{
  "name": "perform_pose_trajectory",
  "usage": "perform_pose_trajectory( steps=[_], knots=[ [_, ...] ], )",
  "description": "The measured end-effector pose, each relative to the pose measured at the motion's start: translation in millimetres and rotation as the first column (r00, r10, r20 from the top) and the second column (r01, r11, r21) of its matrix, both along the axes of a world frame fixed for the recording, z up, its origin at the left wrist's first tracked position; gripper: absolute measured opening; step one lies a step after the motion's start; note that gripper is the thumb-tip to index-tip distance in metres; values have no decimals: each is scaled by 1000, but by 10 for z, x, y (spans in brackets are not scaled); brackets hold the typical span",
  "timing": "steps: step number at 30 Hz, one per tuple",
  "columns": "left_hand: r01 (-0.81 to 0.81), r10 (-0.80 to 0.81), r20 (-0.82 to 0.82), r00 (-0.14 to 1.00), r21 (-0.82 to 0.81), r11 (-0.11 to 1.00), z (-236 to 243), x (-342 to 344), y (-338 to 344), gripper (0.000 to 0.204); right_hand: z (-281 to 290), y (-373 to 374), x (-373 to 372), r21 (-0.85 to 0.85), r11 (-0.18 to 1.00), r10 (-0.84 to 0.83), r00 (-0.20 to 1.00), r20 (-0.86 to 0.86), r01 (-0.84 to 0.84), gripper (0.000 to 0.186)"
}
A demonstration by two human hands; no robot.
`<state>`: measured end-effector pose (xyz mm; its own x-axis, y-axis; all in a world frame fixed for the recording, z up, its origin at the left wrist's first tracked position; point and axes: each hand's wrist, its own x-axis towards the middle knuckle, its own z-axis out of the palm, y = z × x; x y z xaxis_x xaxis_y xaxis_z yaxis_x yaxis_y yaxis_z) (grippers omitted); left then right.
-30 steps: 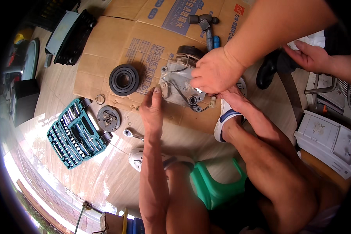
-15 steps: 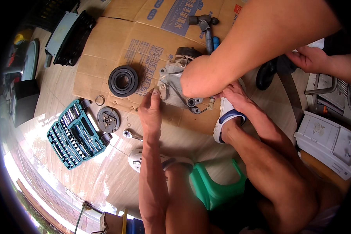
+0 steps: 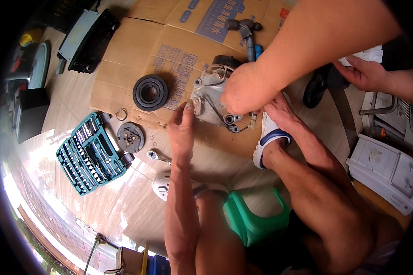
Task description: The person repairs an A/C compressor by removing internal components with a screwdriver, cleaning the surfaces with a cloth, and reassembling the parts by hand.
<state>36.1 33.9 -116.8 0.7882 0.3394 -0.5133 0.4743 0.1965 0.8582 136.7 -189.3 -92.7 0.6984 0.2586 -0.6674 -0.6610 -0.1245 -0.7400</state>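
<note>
A grey metal compressor [image 3: 209,101] with a black hose-like strip and a dark round end lies on flattened cardboard. My left hand [image 3: 181,130] pinches a lug on its left side, thumb on top. My right hand [image 3: 280,112] reaches its right side with bent fingers, the tips hidden behind a co-worker's fist [image 3: 243,91] that rests over the compressor. Left of it on the cardboard sits a black grooved pulley [image 3: 150,81]. Near the cardboard's edge lie a round clutch plate [image 3: 131,137], a thin metal ring [image 3: 116,113] and a ratchet wrench [image 3: 153,155].
A ball-peen hammer [image 3: 246,30] lies beyond the compressor. The open green socket case [image 3: 98,158] is on the tiled floor at left. A green stool [image 3: 248,224] stands between my legs. At right, the co-worker's other hand [image 3: 365,73] holds white tissue, above a white appliance panel [image 3: 381,165].
The whole view has shifted slightly, so things appear a little farther right. The co-worker's fist has turned a little over the compressor. My hands stay at its two sides.
</note>
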Motion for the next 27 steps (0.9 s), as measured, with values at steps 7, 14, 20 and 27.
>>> perform_pose_trajectory(
  steps=[7,14,20,27],
  knots=[
    [27,-27,19,999,13,1000,28,7,1,55,217,-261,142,-57,998,-15,999,50,18,32],
    [26,-26,5,1000,46,999,3,-8,13,60,255,-383,537,-53,998,23,994,105,-18,30],
    [23,-23,-6,1000,48,999,-20,-47,21,60,6,-296,1079,23,986,162,979,124,-166,29],
    [42,-43,30,999,11,999,7,25,-43,52,-709,-600,1445,-192,867,492,728,478,-461,30]
  ],
)
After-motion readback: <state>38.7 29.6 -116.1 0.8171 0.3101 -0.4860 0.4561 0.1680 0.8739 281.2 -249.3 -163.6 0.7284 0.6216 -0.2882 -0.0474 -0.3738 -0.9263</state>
